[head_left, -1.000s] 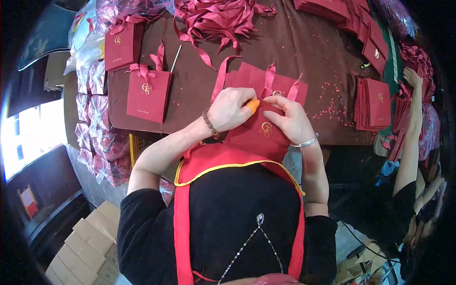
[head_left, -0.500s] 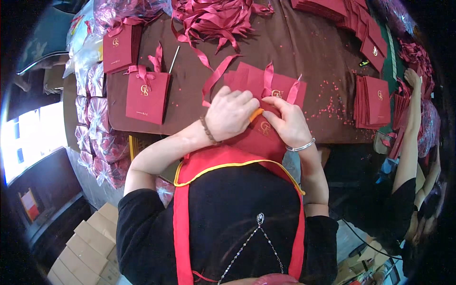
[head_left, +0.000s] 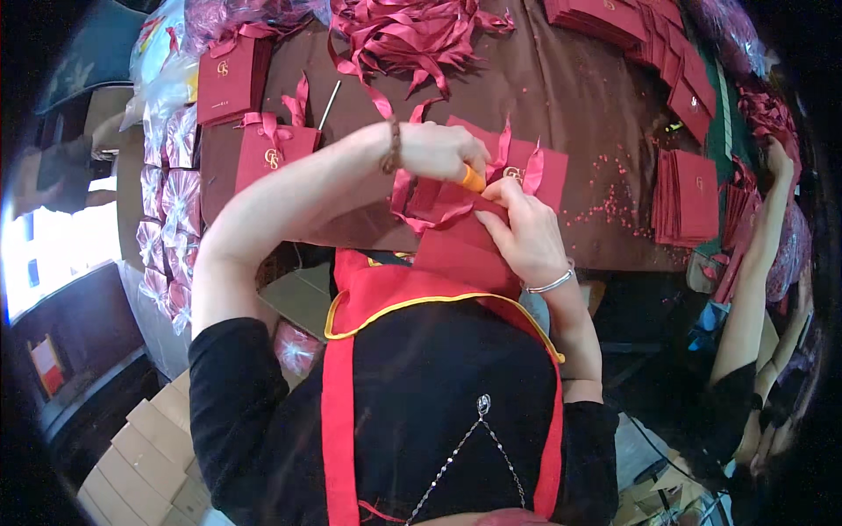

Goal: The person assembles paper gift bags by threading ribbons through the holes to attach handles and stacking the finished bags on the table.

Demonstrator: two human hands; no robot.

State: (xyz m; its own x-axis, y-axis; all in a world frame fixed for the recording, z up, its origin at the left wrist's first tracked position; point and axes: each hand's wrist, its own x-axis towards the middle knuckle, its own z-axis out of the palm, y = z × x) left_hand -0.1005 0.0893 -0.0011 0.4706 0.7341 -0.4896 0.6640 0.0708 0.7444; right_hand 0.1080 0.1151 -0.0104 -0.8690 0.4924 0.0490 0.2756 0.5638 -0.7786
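Observation:
My left hand [head_left: 443, 155] is closed in a pinch above a dark red paper bag [head_left: 465, 256]. An orange cover [head_left: 474, 179] shows at its thumb; what the fingertips hold is hidden. My right hand [head_left: 529, 235] pinches the upper edge of the bag between thumb and fingers. A loose pink-red ribbon [head_left: 423, 224] curves below my left hand and runs to the bag between both hands. Just beyond lies another flat red bag [head_left: 548, 167] with ribbon handles and gold print. The bag in my hands reaches down against my red apron [head_left: 395, 294].
A heap of ribbons [head_left: 412, 39] lies at the back of the brown-covered table [head_left: 561, 96]. Finished-looking bags [head_left: 230, 83] stand left, beside a thin white stick [head_left: 331, 103]. Bag stacks [head_left: 684, 197] sit right, near scattered red bits [head_left: 605, 206]. A co-worker's arm [head_left: 754, 254] reaches in.
My left hand has moved up and right, its forearm now covering part of the bag at the left. The ribbon now loops down below it. My right hand has shifted slightly down.

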